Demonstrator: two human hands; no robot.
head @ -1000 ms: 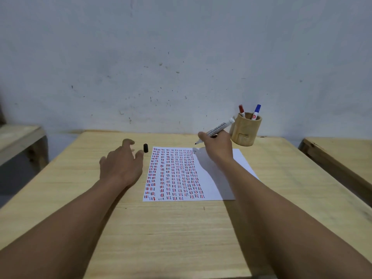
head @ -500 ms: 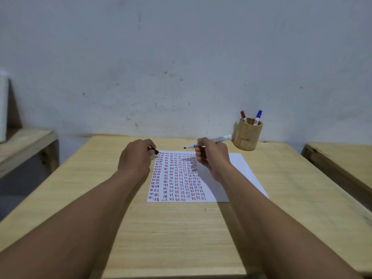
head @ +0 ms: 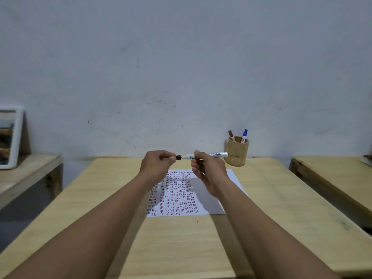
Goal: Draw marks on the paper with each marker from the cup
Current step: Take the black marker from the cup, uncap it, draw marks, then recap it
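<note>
My right hand [head: 207, 170] holds a white marker [head: 211, 154] level above the paper, its tip pointing left. My left hand [head: 157, 164] pinches the black cap [head: 178, 157], which sits right at the marker's tip. Below both hands lies the white paper [head: 213, 204], filled with columns of short red, blue and black marks. A wooden cup [head: 237, 152] stands at the table's far right, behind the marker's end, with a red marker [head: 231, 135] and a blue marker [head: 244, 135] sticking out of it.
The wooden table [head: 281, 208] runs up to a grey wall. Another wooden table [head: 338, 178] stands to the right, and a lower wooden bench [head: 30, 170] to the left carries a white-framed object [head: 10, 137].
My left hand picked the black cap up off the table and carried it to the marker's tip. My right hand lifted the marker off the paper and turned it level.
</note>
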